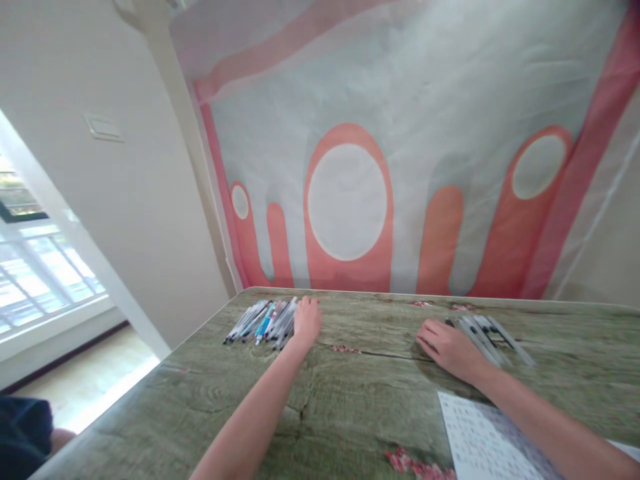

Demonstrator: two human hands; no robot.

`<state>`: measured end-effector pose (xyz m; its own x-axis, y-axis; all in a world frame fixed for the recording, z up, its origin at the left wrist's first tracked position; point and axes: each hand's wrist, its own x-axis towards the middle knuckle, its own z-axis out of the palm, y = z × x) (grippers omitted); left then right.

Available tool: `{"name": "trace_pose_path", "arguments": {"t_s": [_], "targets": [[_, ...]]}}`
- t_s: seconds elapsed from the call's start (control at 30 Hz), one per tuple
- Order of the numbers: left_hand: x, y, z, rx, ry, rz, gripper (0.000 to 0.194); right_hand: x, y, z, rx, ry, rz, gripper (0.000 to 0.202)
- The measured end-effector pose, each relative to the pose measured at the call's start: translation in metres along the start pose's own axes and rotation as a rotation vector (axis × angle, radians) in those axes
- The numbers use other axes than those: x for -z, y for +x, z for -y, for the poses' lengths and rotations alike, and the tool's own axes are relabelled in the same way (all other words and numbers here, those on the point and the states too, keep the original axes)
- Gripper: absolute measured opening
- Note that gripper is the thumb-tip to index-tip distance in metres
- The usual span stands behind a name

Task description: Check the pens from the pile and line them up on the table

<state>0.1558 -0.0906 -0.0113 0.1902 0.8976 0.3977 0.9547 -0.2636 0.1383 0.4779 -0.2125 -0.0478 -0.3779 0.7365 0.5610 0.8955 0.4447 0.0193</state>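
Observation:
My left hand [307, 321] rests at the right edge of a spread of pens [260, 321] on the table's far left. Its fingers reach forward, slightly apart, beside the outermost grey pens; whether they touch them I cannot tell. Most of these pens are clear or grey with dark tips, and a few are blue. My right hand [447, 347] lies on the table with curled fingers, just left of a smaller row of clear pens with dark parts [493, 339]. A dark pen end [449, 323] shows behind that hand. What lies under its fingers is hidden.
The wood-patterned table [350, 393] has printed pink flowers. A sheet of paper with handwriting [483, 433] lies under my right forearm. A pink and white printed sheet [345, 200] hangs behind the table's far edge. At the lower left, part of another person [25, 433] shows.

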Motion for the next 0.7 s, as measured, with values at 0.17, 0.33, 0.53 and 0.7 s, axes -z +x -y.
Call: {"name": "trace_pose_path", "arguments": {"t_s": [0.17, 0.33, 0.53, 0.7], "targets": [[0.013, -0.012, 0.049, 0.103, 0.230, -0.021, 0.027, -0.002, 0.000, 0.004, 0.033, 0.030, -0.021, 0.024], [0.007, -0.020, 0.063, 0.114, 0.258, -0.021, 0.032, -0.006, -0.002, 0.002, 0.061, 0.040, -0.018, 0.023], [0.003, -0.027, 0.057, 0.131, 0.267, 0.040, 0.035, -0.005, -0.003, 0.004, 0.081, 0.049, -0.002, 0.023], [0.007, -0.025, 0.036, 0.054, 0.137, 0.063, 0.032, -0.003, -0.002, 0.006, 0.065, 0.044, 0.008, 0.023]]}}
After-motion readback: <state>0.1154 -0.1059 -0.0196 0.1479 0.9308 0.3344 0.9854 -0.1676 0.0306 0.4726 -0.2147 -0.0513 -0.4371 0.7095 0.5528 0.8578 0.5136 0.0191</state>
